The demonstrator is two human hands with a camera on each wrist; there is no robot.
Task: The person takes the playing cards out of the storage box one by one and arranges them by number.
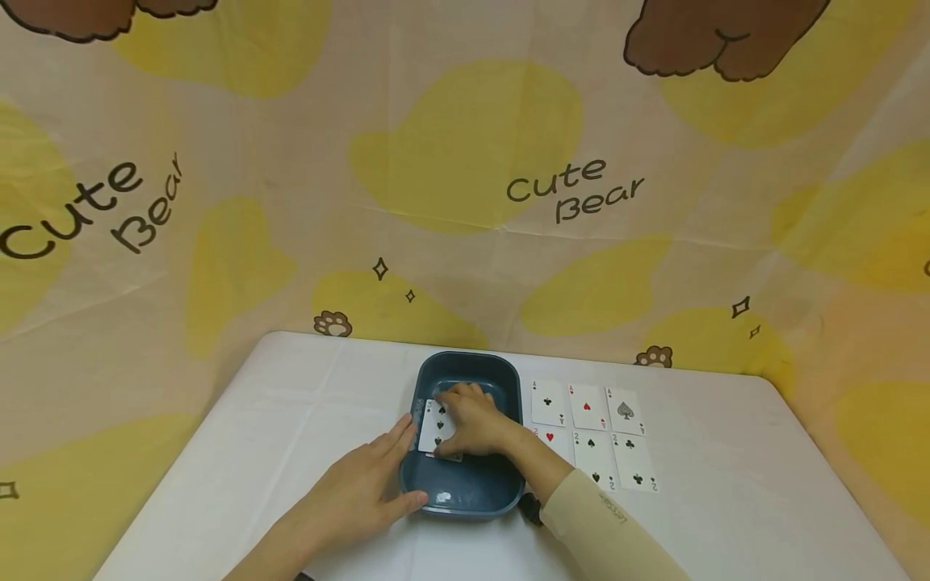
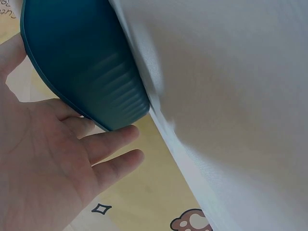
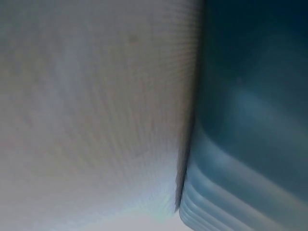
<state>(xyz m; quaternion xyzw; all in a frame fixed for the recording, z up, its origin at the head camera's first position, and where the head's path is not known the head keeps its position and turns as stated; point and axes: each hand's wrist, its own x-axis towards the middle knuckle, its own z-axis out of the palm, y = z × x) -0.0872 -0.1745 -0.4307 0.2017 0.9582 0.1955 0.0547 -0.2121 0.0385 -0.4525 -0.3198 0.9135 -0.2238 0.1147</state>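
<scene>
A dark blue basin [image 1: 458, 499] sits on the white table. My right hand [image 1: 472, 421] reaches inside it and grips a playing card, the three of spades [image 1: 430, 426], with fingers at its far edge and thumb at its near edge. The hand covers much of the card's right side. Against the basin's left side rests my left hand [image 1: 366, 484]. In the left wrist view that hand [image 2: 45, 159] has its fingers extended along the basin's rim and outer wall [image 2: 91, 62]. The right wrist view shows only the basin's ribbed outside [image 3: 250, 144] and white cloth.
Right of the basin, several cards lie face up in two rows: aces such as the ace of hearts [image 1: 587, 407] behind, twos such as the two of clubs [image 1: 635, 464] in front. A small black object [image 1: 530, 510] lies by the basin's near right corner. A printed curtain [image 1: 465, 266] hangs behind.
</scene>
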